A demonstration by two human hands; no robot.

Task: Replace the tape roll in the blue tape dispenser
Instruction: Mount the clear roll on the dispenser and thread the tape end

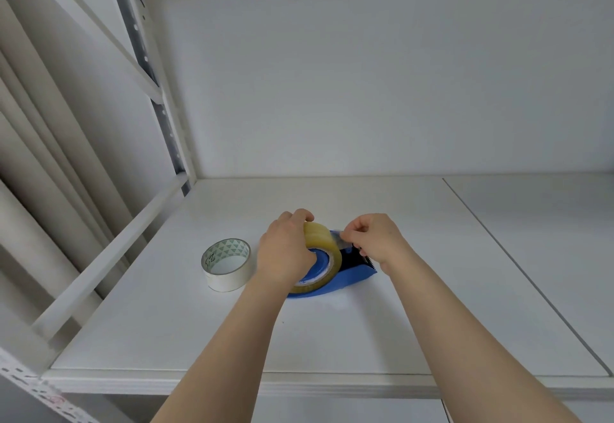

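Observation:
The blue tape dispenser (352,274) lies on the white shelf board (166,323), its toothed cutter pointing right. A yellowish clear tape roll (324,240) sits on the dispenser's blue hub. My left hand (285,253) grips that roll from its left side. My right hand (375,236) pinches the loose clear end of the tape just above the dispenser's front, near the cutter. A white tape roll (227,265) with a green triangle pattern inside its core lies flat to the left of my left hand.
The shelf has a white back wall (365,90) and a perforated metal upright (159,90) at the left. A seam (518,263) divides the shelf board on the right. Pale curtain folds (40,140) hang beyond the left rail.

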